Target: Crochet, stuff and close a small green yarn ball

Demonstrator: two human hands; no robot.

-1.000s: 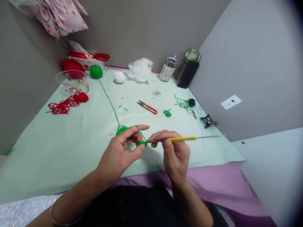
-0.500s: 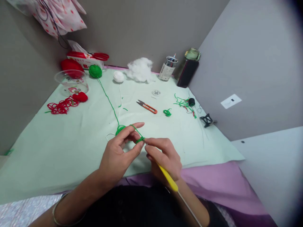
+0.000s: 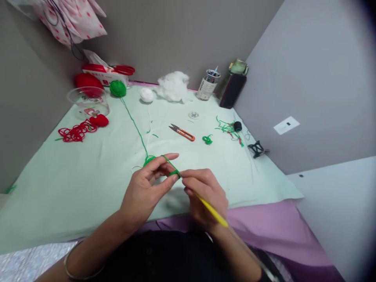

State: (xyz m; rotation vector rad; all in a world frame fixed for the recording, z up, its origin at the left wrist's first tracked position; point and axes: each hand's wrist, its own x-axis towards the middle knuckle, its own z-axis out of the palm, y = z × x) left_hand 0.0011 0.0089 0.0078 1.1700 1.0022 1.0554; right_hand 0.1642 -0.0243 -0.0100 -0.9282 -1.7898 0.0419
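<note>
Between thumb and fingers, my left hand (image 3: 148, 184) pinches a small green crochet piece (image 3: 174, 173). Green yarn (image 3: 167, 158) runs from the piece over my raised left index finger. My right hand (image 3: 205, 192) is closed around a crochet hook (image 3: 214, 211) with a yellow handle, its tip at the green piece. The hook's far end trails down along my right forearm, blurred. Behind my left hand lies a loose bunch of green yarn (image 3: 149, 160), partly hidden, with a strand leading back to a green yarn ball (image 3: 118, 89).
Orange thread snips (image 3: 182, 133) lie mid-table, near a small green yarn tangle (image 3: 207, 139). Red yarn (image 3: 75, 132) and a clear tub (image 3: 91, 105) are at left. White stuffing (image 3: 174, 87), a pen can (image 3: 208, 86) and a phone (image 3: 233, 91) stand along the back.
My right hand has shifted slightly right, and the hook's yellow handle has swung to the right. My left hand stays almost in place with the green piece.
</note>
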